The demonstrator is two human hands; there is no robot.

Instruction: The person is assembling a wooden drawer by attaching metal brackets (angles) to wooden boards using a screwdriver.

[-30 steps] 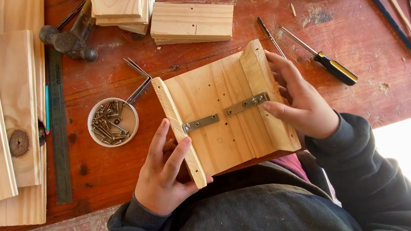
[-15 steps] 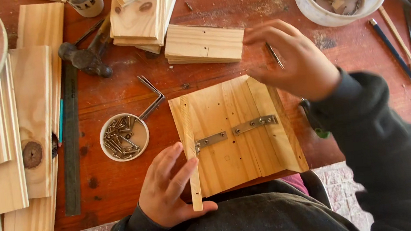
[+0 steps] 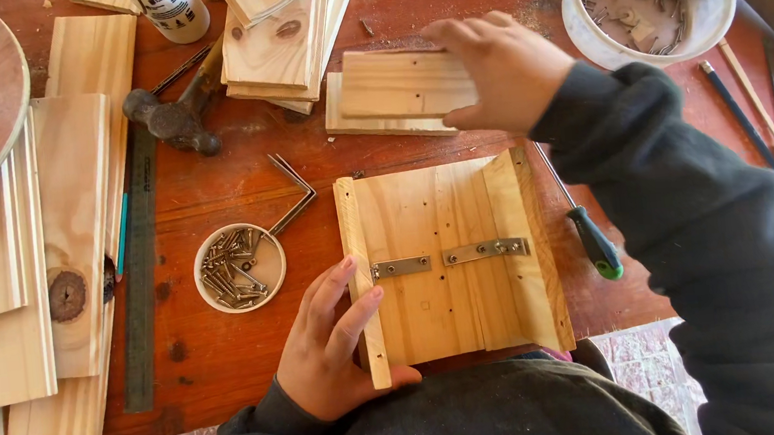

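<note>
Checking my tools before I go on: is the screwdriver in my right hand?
No, the screwdriver lies on the table beside the wooden box, while the right hand rests on a small wooden board.
</note>
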